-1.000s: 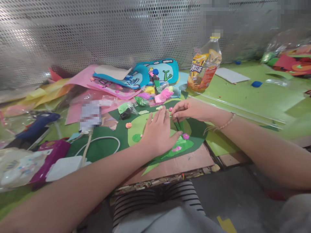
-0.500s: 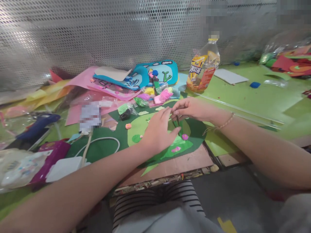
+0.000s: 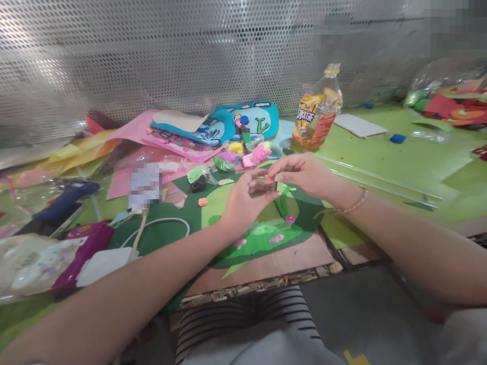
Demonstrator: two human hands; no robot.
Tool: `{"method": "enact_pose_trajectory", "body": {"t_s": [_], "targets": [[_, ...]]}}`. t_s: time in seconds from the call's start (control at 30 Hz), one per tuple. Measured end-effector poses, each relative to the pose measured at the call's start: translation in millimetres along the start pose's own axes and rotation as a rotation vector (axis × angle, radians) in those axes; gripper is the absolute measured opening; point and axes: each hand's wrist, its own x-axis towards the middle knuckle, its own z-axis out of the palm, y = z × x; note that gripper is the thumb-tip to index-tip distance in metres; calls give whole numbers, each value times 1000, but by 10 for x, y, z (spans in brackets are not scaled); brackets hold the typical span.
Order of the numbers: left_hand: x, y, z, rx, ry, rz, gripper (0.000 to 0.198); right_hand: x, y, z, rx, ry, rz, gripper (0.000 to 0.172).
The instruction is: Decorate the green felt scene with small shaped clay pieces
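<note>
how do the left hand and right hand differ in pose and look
The left hand spreads thumb from fingers; the right hand has thumb and forefinger close together. The left hand is bare at the wrist; the right hand wears a thin bracelet. Both are over the green artwork.

A bottle (image 3: 315, 117) stands near a white board (image 3: 360, 125) before a perforated metal panel (image 3: 160, 61)

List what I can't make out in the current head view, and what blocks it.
All in the head view:
Tiny pink piece at the right hand: too small, partly behind its fingers; exact shape and grip unclear.
Part of the light green oval: covered by the left hand.
Item at the end of the pale cable: pixelated.
Red paper pile: cut off by the right edge.
</note>
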Motion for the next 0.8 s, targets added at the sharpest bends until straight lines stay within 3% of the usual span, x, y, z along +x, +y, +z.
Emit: {"method": "enact_pose_trajectory", "body": {"t_s": [0.33,0.5,0.8], "targets": [[-9,18,3,-74,-17,-53,55,-24,-75,73,-60,1,35,11],[4,-22,-13,-66,-17,-11,56,-32,-98,82,-108,7,32,8],[-4,-28,-24,-49,-25,2,56,-35,-97,90,-11,-58,21,6]]}}
